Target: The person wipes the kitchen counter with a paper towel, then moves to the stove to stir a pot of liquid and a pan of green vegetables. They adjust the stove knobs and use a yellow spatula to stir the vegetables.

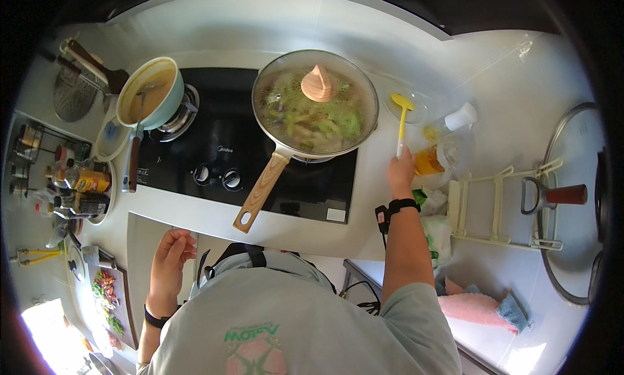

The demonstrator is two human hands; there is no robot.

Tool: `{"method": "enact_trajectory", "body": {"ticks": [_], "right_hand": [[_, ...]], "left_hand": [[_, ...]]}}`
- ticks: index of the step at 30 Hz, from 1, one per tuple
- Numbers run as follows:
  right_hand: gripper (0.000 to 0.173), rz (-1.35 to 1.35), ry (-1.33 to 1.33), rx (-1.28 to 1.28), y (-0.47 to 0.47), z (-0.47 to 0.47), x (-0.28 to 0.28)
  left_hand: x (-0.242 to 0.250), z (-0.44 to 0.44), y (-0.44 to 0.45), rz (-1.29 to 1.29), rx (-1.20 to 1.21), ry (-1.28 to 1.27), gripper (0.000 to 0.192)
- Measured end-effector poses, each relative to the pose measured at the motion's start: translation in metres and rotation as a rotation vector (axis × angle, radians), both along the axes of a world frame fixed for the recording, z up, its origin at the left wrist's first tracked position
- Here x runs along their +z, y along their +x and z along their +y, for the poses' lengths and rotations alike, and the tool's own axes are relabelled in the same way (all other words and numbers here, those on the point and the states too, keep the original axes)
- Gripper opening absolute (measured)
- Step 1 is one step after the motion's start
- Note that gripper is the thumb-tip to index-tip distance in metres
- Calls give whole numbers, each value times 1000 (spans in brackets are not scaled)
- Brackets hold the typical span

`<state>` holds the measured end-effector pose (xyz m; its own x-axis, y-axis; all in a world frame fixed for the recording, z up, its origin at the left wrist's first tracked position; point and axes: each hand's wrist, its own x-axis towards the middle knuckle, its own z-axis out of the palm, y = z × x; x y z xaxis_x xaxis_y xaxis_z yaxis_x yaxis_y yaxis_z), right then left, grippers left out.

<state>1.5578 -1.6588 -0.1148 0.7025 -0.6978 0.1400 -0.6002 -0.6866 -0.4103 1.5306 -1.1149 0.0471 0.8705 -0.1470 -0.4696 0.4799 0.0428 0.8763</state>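
Note:
My right hand (401,169) grips the white handle end of a yellow spoon-like utensil (402,112). The utensil's head lies over a clear dish (423,105) on the counter right of the hob. Beside that hand is a jar of amber liquid (427,161). My left hand (174,253) hangs in front of the counter edge, fingers loosely curled, holding nothing visible. A pan with a wooden handle (263,189) sits on the right burner. Its glass lid (273,82), with a wooden knob (318,84), is on, and green vegetables show through fogged glass.
On the left burner, a light-green pot (168,102) holds brown liquid and a ladle (134,155). Sauce bottles (90,180) cluster at far left, near a chopping board (127,302) with cut peppers. At right are a cream rack (497,209), a large lid (560,136) and a pink cloth (475,310).

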Motion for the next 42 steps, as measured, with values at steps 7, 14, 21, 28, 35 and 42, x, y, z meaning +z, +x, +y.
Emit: {"method": "enact_trajectory", "body": {"ticks": [7,14,21,28,35,42], "right_hand": [[48,19,28,13,-2,-6,-10],[51,-257,-27,99,-1,3,28],[39,-607,451,80,-4,65,157],[32,-726,482,262,-12,114,233],[29,-535,435,239,-27,135,231],[24,-324,43,376,-16,136,244]], "left_hand": [[2,3,4,6,-14,-18,19],[-6,15,11,4,-29,-56,19],[-11,25,19,-24,-26,-110,19],[-20,32,28,-24,-23,-181,16],[-35,31,34,-101,-167,-205,9],[-30,29,37,-103,-132,-86,15]]}}
